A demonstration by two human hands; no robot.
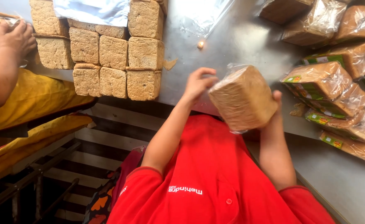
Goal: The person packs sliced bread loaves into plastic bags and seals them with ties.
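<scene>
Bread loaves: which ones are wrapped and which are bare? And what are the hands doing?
Held loaf: in a clear bag, tilted, held up.
Left hand: pinching the bag's edge.
Right hand: gripping the loaf's side.
Bare loaves: unwrapped, stacked together.
Packed loaves: bagged, piled.

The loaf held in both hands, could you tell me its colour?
The loaf is light brown, in a clear bag; head view.

I'm looking at a bakery packing line: steel table [240,37], stacked unwrapped bread loaves [114,52] & bagged loaves [335,87] piled nearby.
</scene>
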